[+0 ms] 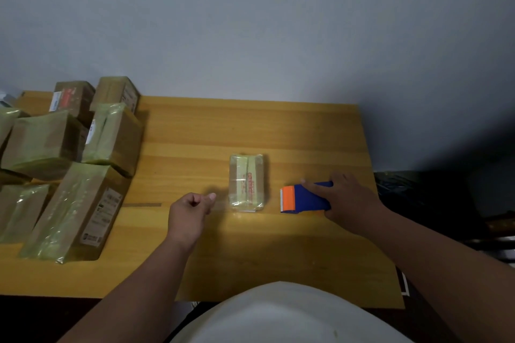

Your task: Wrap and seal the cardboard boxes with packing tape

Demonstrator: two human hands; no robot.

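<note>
A small box (246,182) wrapped in clear tape, with red lettering on top, lies in the middle of the wooden table (278,125). To its right lies a blue tape dispenser (305,197) with an orange front and a toothed cutter. My right hand (348,199) grips the dispenser's rear end, index finger stretched along its top. My left hand (189,211) hovers just left of the small box with curled fingers, holding nothing and not touching the box.
Several larger cardboard boxes (75,211) wrapped in greenish tape are piled on the table's left side. A strip of brown tape (142,205) lies on the tabletop beside them. A grey wall rises behind the table. Dark clutter (434,197) sits past the right edge.
</note>
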